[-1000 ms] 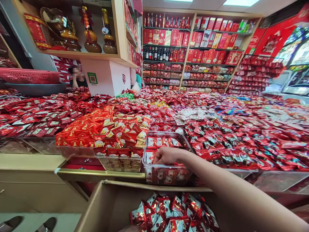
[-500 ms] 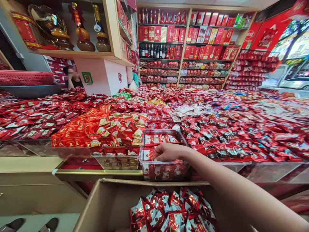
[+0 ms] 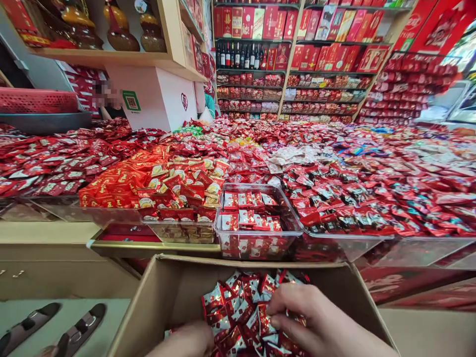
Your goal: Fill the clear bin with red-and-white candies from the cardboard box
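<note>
The right hand (image 3: 305, 312) reached in from the near right over an open cardboard box (image 3: 169, 297), its thumb and fingertips seemingly pinched on the edge of one red-and-white packet (image 3: 265, 321). An edge grip like that probably suited a small, slick wrapper lying among others. The left hand (image 3: 191, 339) was low in the box's near left part, blurred and cut by the bottom of the view, so whether it gripped anything could not be told.

The loose packets (image 3: 234, 317) lay heaped at all angles in the box, as if tipped in without sorting. Just beyond the box, at the counter's near edge, sat a clear tub (image 3: 260, 232) with similar packets standing in rows (image 3: 247, 218), likely so the fronts showed and the space filled evenly. The box's place right below the tub presumably kept both within easy reach. Gold-and-red packets (image 3: 182, 188) were piled just left of the tub, red-and-black ones (image 3: 345, 218) to its right.
</note>
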Action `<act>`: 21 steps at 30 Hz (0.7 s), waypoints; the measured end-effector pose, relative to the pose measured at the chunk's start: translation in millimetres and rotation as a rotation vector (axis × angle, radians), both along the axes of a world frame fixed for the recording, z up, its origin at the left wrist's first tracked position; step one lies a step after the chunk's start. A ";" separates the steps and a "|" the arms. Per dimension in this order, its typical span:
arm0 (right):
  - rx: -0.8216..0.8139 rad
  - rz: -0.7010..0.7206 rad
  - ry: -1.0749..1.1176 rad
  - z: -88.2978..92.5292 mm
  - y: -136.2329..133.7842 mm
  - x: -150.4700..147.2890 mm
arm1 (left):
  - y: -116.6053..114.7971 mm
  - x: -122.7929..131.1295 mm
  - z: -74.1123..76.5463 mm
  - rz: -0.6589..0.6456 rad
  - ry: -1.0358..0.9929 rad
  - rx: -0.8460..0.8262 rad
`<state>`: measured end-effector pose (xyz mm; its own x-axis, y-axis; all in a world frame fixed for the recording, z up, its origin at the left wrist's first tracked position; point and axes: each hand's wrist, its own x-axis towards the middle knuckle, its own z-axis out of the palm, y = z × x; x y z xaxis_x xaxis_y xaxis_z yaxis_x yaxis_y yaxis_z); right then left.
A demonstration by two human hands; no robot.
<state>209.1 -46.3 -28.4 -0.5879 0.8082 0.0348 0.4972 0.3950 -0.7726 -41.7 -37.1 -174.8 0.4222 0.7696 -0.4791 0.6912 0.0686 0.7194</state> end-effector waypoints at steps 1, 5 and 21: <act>-0.079 -0.024 -0.020 -18.0 -2.5 1.1 | 2.9 -0.1 6.2 -0.032 0.001 -0.005; -0.353 -0.183 0.090 -79.0 -3.1 -4.5 | 19.8 16.0 33.5 -0.026 -0.130 0.000; -0.630 -0.335 0.505 -104.8 6.7 -28.4 | 7.0 55.2 58.5 0.253 -0.656 -0.153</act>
<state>180.7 -39.5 -133.2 -0.3508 0.8923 -0.2842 0.0503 -0.2851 -0.9572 13.5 -30.0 -116.3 0.4778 0.8262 -0.2986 0.0697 0.3031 0.9504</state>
